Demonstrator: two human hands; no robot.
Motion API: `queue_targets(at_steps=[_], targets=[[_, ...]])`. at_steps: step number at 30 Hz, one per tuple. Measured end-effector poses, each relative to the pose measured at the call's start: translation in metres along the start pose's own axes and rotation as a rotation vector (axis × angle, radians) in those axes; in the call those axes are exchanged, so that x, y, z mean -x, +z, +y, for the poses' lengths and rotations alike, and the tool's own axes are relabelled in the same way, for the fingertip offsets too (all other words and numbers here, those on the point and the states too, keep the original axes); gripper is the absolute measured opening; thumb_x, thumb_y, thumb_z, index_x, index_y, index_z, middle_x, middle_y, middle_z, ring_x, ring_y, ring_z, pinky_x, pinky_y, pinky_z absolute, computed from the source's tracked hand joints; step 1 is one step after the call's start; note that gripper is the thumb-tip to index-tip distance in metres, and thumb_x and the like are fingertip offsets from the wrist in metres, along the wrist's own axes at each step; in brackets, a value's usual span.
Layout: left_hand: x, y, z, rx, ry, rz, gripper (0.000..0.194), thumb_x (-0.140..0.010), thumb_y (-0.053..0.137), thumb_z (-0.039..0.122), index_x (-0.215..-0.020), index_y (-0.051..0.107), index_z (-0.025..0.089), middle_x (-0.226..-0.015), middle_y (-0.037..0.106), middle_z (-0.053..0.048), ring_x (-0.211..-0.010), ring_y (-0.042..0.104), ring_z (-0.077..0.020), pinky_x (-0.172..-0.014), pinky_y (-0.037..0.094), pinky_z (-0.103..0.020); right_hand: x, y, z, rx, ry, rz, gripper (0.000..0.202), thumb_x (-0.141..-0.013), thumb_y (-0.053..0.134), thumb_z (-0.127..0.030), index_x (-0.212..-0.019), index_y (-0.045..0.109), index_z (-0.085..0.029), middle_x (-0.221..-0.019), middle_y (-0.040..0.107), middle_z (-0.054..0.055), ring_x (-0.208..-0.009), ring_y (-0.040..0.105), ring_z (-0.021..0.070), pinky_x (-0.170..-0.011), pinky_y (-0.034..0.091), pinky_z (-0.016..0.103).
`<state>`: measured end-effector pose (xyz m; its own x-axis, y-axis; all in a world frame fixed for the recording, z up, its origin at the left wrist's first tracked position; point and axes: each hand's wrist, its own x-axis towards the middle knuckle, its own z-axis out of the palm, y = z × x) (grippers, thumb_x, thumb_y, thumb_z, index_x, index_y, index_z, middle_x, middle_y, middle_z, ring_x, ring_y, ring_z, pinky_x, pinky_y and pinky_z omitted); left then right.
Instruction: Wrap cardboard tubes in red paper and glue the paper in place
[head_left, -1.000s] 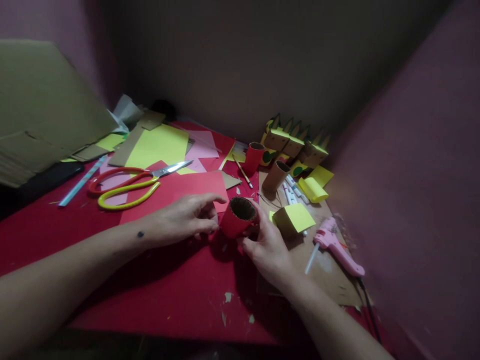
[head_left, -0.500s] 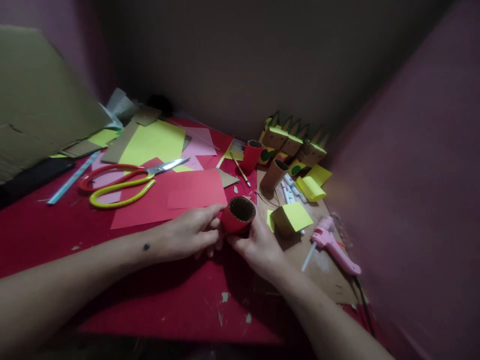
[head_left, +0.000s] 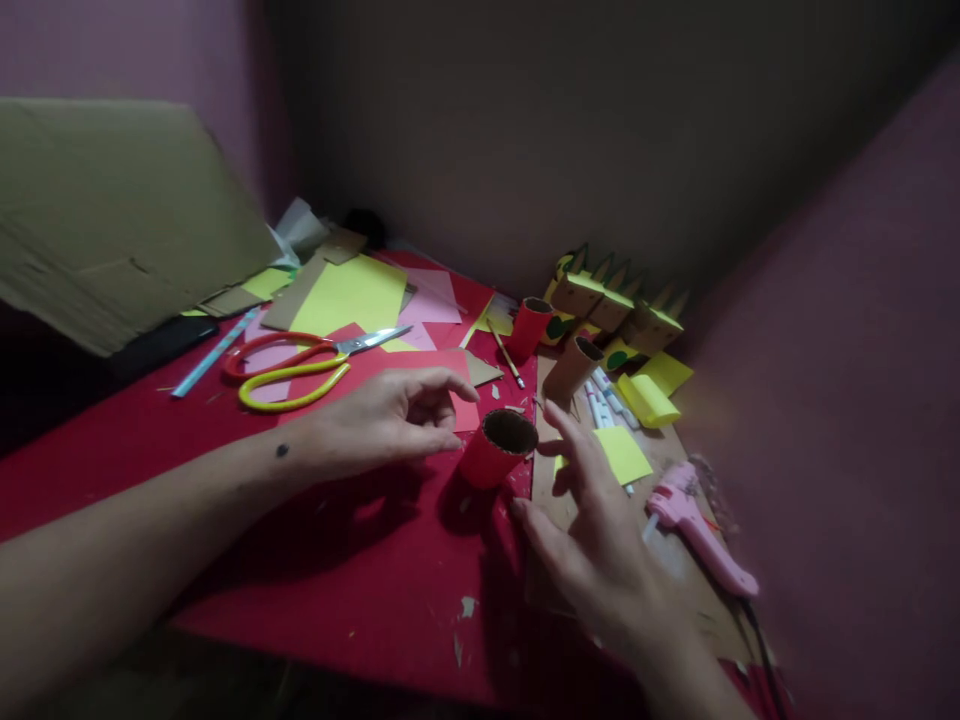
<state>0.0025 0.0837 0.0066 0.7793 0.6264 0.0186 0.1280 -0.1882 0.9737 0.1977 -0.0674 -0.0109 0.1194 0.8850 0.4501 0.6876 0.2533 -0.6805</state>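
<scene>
Both your hands are open and hold nothing: left hand (head_left: 390,420) and right hand (head_left: 600,530) flank the red tube (head_left: 496,448), which stands on the table (head_left: 300,560), perhaps slightly tilted, near the scissors (head_left: 300,365).

**Both hands open, palms down**

The left forearm reaches in from the lower left, with a small dark mark near the wrist. The left hand (head_left: 386,420) hovers palm down, its fingers loosely curled and the index finger stretched forward, thumb below it; the grip is empty. The right arm comes up from the lower right edge. The right hand (head_left: 600,525) is spread wide, back of the hand to the camera, fingers splayed and pointing up and to the left, closed on nothing. The two hands sit near each other without touching.
</scene>
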Motion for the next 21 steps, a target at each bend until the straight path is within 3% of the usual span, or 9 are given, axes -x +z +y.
queue_targets(at_steps=[3,6,9,12,16,18,21], targets=[[0.003,0.000,0.005,0.022,0.140,0.119,0.009,-0.074,0.069,0.021,-0.082,0.073,0.020,-0.074,0.065,0.001,-0.067,0.059,-0.0115,-0.062,0.048,-0.023,0.006,-0.005,-0.008,0.031,-0.119,0.229,0.041,-0.088,0.061,-0.007,-0.124,0.063,-0.028,-0.115,0.063,0.006,-0.104,0.063,0.0197,-0.086,0.056,0.035],[0.004,-0.001,0.007,0.008,0.175,0.157,0.010,-0.072,0.069,0.016,-0.066,0.076,0.020,-0.073,0.068,-0.001,-0.062,0.060,-0.0105,-0.058,0.049,-0.023,0.013,-0.012,-0.013,0.065,-0.210,0.353,0.030,-0.087,0.065,-0.002,-0.102,0.073,-0.027,-0.094,0.066,-0.001,-0.083,0.063,0.0119,-0.071,0.055,0.024],[0.003,-0.005,0.009,0.079,0.127,0.240,0.010,-0.071,0.073,0.015,-0.074,0.080,0.020,-0.062,0.070,-0.001,-0.050,0.061,-0.0113,-0.050,0.051,-0.023,0.024,-0.023,-0.020,0.021,-0.201,0.355,0.034,-0.085,0.070,-0.001,-0.101,0.076,-0.030,-0.088,0.071,-0.004,-0.078,0.066,0.0105,-0.067,0.055,0.021],[0.004,-0.012,0.019,0.201,0.134,0.412,0.006,-0.071,0.074,0.013,-0.072,0.079,0.016,-0.052,0.067,-0.001,-0.041,0.059,-0.0125,-0.040,0.050,-0.023,0.038,-0.032,-0.028,-0.033,-0.175,0.381,0.036,-0.084,0.072,-0.005,-0.105,0.077,-0.034,-0.089,0.077,-0.005,-0.080,0.071,0.0131,-0.070,0.058,0.024],[0.024,-0.012,0.037,0.274,0.176,0.608,0.011,-0.079,0.071,0.016,-0.069,0.077,0.016,-0.052,0.066,0.001,-0.034,0.053,-0.0091,-0.029,0.042,-0.018,0.055,-0.031,-0.038,-0.095,-0.043,0.427,0.031,-0.088,0.071,-0.015,-0.109,0.078,-0.036,-0.081,0.078,-0.004,-0.064,0.070,0.0131,-0.063,0.058,0.025],[0.042,-0.003,0.040,0.272,0.144,0.604,0.015,-0.082,0.071,0.019,-0.068,0.076,0.019,-0.048,0.064,0.002,-0.031,0.051,-0.0081,-0.029,0.040,-0.015,0.059,-0.026,-0.041,-0.175,0.023,0.429,0.023,-0.091,0.069,-0.022,-0.107,0.078,-0.036,-0.075,0.077,-0.004,-0.057,0.067,0.0112,-0.057,0.057,0.023],[0.070,0.022,0.033,0.265,0.044,0.433,0.013,-0.079,0.074,0.026,-0.067,0.077,0.022,-0.046,0.065,0.001,-0.031,0.055,-0.0110,-0.031,0.043,-0.017,0.063,-0.015,-0.039,-0.408,0.130,0.315,0.015,-0.093,0.067,-0.033,-0.098,0.081,-0.032,-0.067,0.075,-0.001,-0.055,0.067,0.0109,-0.056,0.055,0.020]])
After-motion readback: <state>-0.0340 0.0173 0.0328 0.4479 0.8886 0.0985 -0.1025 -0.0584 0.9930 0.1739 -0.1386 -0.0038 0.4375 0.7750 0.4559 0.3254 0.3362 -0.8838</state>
